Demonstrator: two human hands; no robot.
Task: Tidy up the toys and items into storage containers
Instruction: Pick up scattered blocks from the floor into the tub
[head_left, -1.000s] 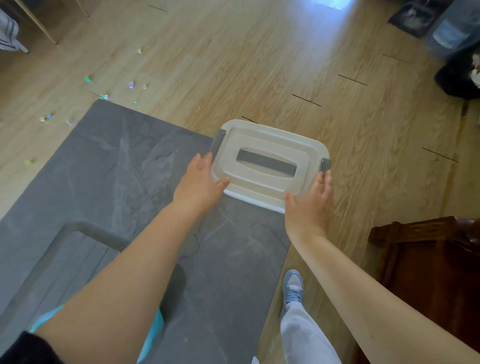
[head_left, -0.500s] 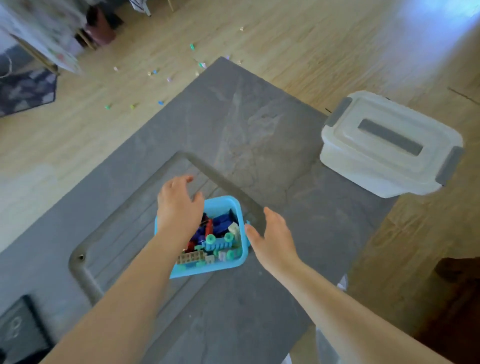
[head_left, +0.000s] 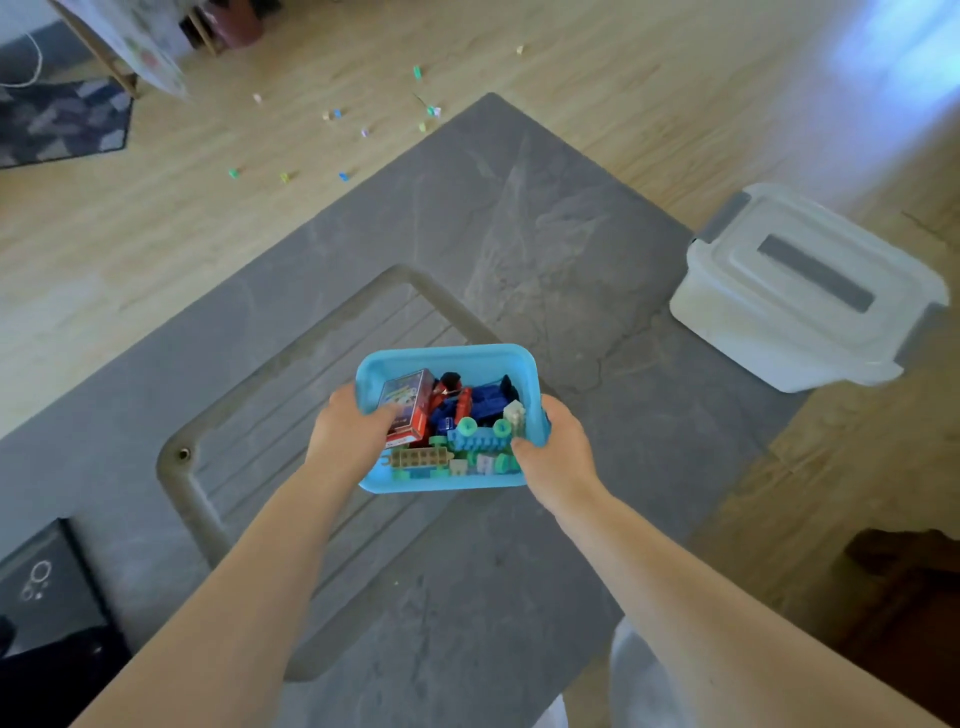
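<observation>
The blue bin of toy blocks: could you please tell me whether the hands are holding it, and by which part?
Yes. The left hand and right hand grip the blue bin by its opposite side rims.

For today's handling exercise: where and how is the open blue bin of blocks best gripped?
Grip the blue bin by its two short rims, one hand from each side, as the left hand and right hand do. It is open and full, so an even hold keeps it level.

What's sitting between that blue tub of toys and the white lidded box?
Nothing. In the head view, only bare grey table top runs from the blue tub, gripped by the left hand and right hand, to the white box.
</observation>
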